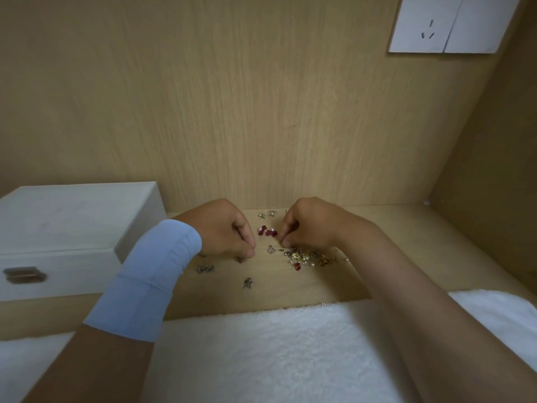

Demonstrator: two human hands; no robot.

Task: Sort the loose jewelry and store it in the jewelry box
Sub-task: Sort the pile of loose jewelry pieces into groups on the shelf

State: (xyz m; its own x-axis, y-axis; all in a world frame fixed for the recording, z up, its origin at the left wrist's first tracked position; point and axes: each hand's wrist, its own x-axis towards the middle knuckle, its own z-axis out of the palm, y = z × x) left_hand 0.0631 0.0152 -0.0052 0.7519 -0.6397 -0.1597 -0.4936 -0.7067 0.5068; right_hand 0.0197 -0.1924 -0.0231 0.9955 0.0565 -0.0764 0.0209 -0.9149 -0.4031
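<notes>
the loose jewelry lies scattered on the wooden table [290, 292], with the thickest heap [308, 257] of gold, pearl and red bits just under and to the right of the right hand [311, 225]. a pair of red pieces [267, 231] sits in the gap between the two hands, a small silver flower [271, 249] lies just in front of them, and a few grey bits [205, 269] are spread nearer the left hand [223, 231]. both hands are curled with thumb and fingertips drawn together and pointing down at the table. the right fingertips come down beside the silver flower and the left ones by a small dark piece [239, 259], but whether either is actually pinching anything is too small to tell. the jewelry box [72, 228] stands well off to the left with its lid down, past the left arm with its pale blue wristband [145, 280]. so the left hand is the nearer one to it, and any piece has to travel leftward. a white towel [276, 344] lies along the near edge.
</notes>
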